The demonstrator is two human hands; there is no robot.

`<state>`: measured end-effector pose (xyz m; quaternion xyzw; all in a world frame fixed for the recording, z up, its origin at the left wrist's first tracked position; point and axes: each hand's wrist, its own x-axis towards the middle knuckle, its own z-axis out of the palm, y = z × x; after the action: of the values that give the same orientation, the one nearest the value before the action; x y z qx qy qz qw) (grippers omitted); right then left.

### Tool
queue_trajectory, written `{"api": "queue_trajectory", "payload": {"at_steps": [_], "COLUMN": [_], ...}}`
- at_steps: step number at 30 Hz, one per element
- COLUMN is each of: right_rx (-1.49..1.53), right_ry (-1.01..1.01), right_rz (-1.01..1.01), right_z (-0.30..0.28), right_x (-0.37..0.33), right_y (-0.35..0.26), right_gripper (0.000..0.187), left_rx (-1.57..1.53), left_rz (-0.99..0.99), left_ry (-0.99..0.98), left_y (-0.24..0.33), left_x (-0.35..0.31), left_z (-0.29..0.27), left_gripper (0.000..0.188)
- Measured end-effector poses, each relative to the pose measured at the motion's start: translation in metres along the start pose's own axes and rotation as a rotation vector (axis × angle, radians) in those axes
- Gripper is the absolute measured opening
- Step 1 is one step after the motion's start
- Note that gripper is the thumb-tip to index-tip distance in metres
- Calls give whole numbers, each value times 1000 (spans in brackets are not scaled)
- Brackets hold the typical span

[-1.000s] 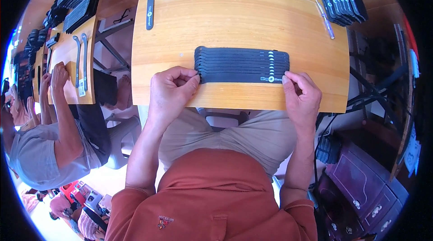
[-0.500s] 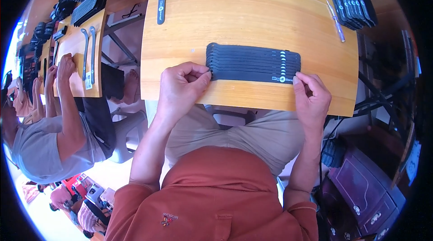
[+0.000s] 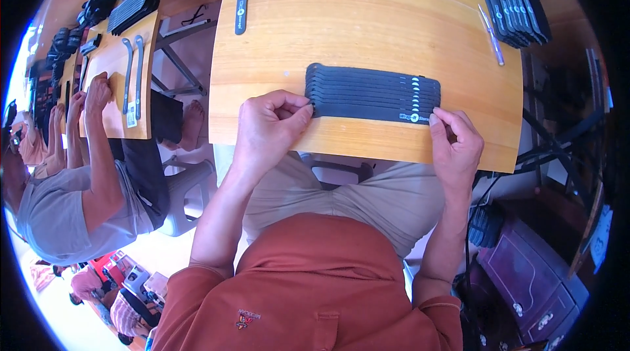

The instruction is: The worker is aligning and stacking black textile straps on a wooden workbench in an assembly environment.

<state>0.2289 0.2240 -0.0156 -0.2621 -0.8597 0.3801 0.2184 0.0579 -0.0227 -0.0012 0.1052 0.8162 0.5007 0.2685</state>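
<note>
A fanned stack of black straps [image 3: 367, 88] lies near the table's front edge, its strips overlapping in rows, with pale marks in a line near the right end. My left hand [image 3: 275, 126] pinches the left end of the nearest strap, thumb against bent fingers. At the opposite end, my right hand [image 3: 458, 144] has its thumb and forefinger closed on that same strap's near corner. The fingertips cover both corners.
A single black strap [image 3: 243, 0] lies at the table's far left, and a pen [image 3: 491, 36] on its right side. Behind the pen is a thick strap pile [image 3: 512, 6]. To my left, another person [image 3: 85, 200] sits at a neighbouring table [image 3: 118, 75] bearing straps.
The view has shifted slightly, moving the table a little to the right in the picture. Both hands keep their pinch at the strap's ends.
</note>
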Motion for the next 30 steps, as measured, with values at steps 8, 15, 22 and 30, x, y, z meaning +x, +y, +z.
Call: {"api": "queue_trajectory", "payload": {"at_steps": [8, 15, 22, 30], "right_rx": [13, 14, 7, -15], "right_ry": [3, 11, 3, -9], "right_rz": [18, 2, -11, -21], "right_z": [1, 1, 0, -1], "right_x": [-1, -2, -1, -1], "right_y": [1, 2, -1, -2], "right_gripper": [11, 12, 13, 11], "left_rx": [3, -4, -22, 15], "left_rz": [-18, -33, -34, -20], "left_ry": [13, 33, 21, 35], "left_y": [-3, -2, -1, -1], "left_x": [0, 0, 0, 0], "left_z": [0, 2, 1, 2], "left_gripper": [14, 14, 13, 13]}}
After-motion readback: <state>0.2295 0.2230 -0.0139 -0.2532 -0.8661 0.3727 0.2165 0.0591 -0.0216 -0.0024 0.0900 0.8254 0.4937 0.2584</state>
